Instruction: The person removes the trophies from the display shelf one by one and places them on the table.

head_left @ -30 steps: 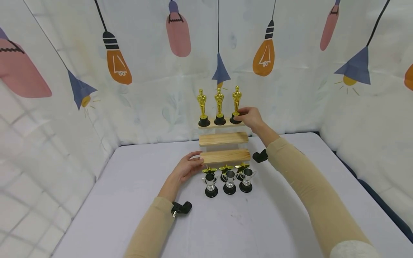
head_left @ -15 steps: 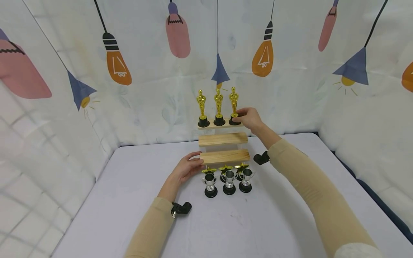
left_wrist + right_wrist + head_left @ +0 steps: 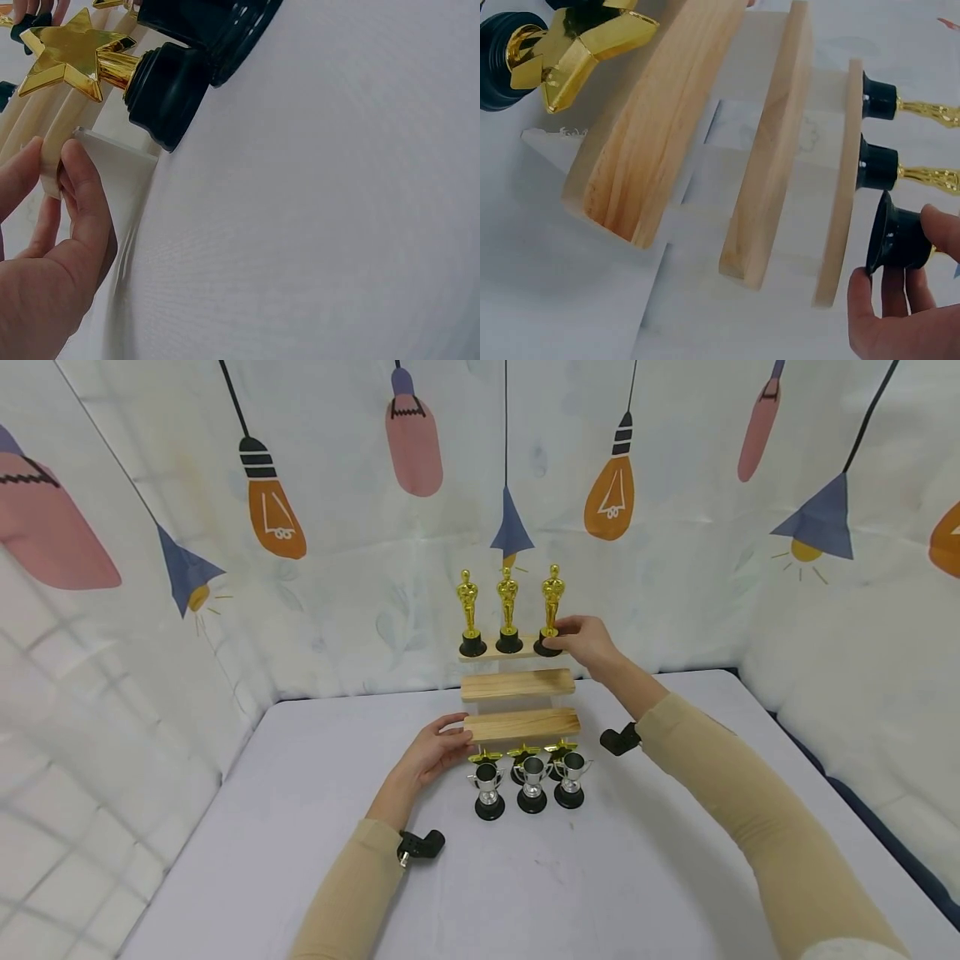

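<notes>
Statue [image 3: 552,597] on the right of the top row, base [image 3: 904,240] just off the top plank [image 3: 838,225].
Head view: right of upper centre, long axis roughly upright, right grip [image 3: 592,643] way nearer than the left. Right-wrist view, lower right: underside faces the plank, tilted a touch, slim gap showing. Right grip's narrow, thumb and fingers pinching the base; left grip [image 3: 433,752] pinches the lowest plank [image 3: 521,724] by its left end.

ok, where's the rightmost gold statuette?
Head view: rightmost statuette is in the right hand, over the right end of the top plank, right of the middle statuette.
</notes>
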Motion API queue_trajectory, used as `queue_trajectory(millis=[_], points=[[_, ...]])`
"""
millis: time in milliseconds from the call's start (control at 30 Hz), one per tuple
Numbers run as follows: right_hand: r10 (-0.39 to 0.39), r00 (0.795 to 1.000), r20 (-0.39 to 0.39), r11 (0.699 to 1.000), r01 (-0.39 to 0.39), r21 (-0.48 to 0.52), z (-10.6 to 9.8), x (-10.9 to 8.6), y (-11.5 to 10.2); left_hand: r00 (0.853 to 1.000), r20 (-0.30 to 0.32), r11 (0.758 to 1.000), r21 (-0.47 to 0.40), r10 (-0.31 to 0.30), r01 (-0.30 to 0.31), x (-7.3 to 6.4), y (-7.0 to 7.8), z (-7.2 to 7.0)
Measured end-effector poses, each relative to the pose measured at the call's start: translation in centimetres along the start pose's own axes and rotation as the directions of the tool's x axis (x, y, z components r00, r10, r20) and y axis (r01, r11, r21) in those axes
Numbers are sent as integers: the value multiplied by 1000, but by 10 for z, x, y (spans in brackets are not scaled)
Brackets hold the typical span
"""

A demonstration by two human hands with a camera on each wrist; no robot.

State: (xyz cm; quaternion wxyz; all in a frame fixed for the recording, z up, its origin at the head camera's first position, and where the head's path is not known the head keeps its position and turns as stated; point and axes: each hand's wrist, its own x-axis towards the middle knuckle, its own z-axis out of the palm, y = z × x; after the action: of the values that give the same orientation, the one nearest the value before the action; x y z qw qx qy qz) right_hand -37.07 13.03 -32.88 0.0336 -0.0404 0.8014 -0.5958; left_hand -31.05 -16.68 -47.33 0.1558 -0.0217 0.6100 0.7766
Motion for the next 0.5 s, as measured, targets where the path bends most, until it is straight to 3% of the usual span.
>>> queue_trajectory(millis=[500], points=[[1,999,35,999,-2,46,3,-24,3,1000,-4,1000,1,-4,4,1,-1,0]])
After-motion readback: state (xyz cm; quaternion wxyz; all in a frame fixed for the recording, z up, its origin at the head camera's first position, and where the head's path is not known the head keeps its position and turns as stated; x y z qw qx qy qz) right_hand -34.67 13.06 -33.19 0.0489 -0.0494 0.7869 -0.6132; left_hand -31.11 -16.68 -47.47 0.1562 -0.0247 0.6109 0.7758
